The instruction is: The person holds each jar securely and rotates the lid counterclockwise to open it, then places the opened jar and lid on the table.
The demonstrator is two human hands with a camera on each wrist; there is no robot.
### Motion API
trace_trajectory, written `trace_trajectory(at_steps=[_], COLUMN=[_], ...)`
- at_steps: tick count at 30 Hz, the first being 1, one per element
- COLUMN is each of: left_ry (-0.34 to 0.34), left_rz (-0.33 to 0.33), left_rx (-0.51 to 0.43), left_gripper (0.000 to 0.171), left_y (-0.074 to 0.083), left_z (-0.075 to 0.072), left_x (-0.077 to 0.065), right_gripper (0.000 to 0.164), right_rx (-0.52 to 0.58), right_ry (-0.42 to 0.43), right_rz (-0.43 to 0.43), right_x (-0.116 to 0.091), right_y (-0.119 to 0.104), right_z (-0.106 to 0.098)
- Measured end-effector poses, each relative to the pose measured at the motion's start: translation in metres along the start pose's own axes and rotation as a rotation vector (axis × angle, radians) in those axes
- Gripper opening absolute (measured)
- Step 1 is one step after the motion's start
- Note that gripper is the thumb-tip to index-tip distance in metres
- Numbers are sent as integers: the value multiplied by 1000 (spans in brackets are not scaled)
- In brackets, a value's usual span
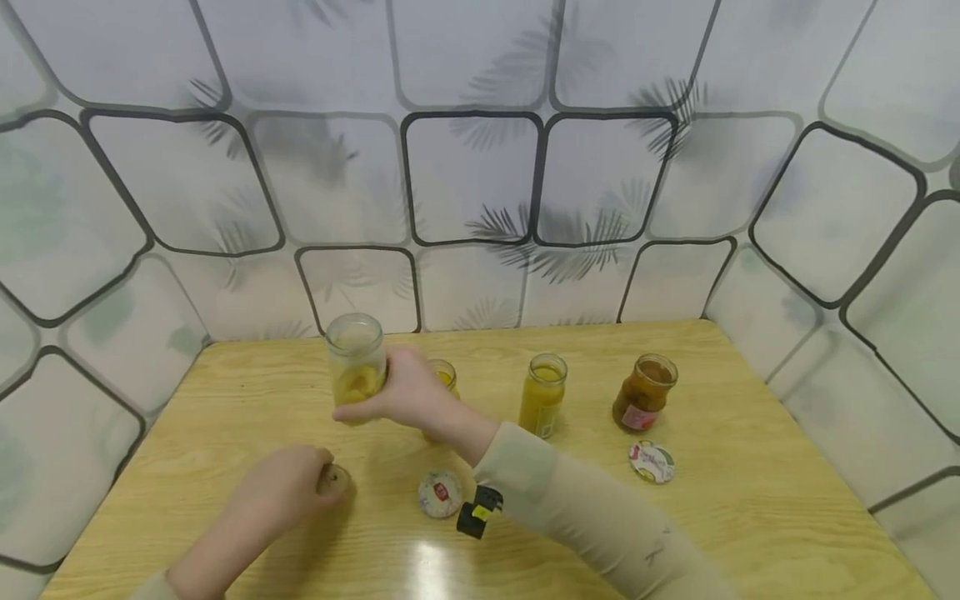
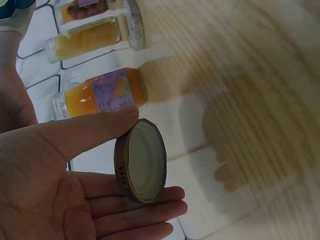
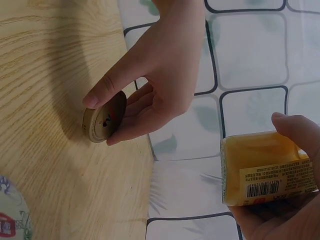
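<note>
My right hand (image 1: 412, 387) grips an uncovered glass jar (image 1: 356, 362) partly filled with something yellow, held up off the table. A barcode label shows on the jar's side in the right wrist view. Lower and to the left, my left hand (image 1: 281, 492) pinches a round metal jar lid (image 2: 145, 162) between thumb and fingers, standing on edge. The lid's pale inner face shows in the left wrist view, its gold printed outside in the right wrist view. Jar and lid are apart. A jar (image 1: 444, 375) with orange-yellow contents is partly hidden behind my right hand.
On the wooden table (image 1: 750, 517) stand a lidless yellow jar (image 1: 543, 396) and a lidless reddish-brown jar (image 1: 645, 392), to the right. One patterned lid (image 1: 440, 494) lies near the middle, another lid (image 1: 652, 462) before the brown jar. Patterned fabric walls (image 1: 472, 183) enclose the table's back and sides.
</note>
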State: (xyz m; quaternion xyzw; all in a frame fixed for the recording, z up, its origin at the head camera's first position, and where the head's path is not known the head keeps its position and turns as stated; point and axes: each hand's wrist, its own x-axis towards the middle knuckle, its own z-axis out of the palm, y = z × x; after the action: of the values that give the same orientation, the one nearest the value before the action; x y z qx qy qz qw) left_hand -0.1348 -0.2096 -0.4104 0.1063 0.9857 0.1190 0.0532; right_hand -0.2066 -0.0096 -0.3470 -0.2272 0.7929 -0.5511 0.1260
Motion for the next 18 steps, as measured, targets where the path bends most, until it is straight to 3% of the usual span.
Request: trace_trajectory(at_steps=[2,5,10,18], left_ry=[-7,-20,-22,-34], left_rz=[-5,-25,-54,-53], left_rx=[0,-26,-62,-26], left_gripper=[32,23,29,28], left_y=[-1,-1,-1,1], left_z=[4,9,14,19], left_x=[-1,-3,-5,-8], right_gripper=[43,46,49,47], right_rx=[-9,-35,-89,-100], right_ry=[-4,5,22,48], right_rz=[8,21,7,51], right_x=[1,2,6,10], right_y=[1,5,18,50], right_z=[4,11,28,46])
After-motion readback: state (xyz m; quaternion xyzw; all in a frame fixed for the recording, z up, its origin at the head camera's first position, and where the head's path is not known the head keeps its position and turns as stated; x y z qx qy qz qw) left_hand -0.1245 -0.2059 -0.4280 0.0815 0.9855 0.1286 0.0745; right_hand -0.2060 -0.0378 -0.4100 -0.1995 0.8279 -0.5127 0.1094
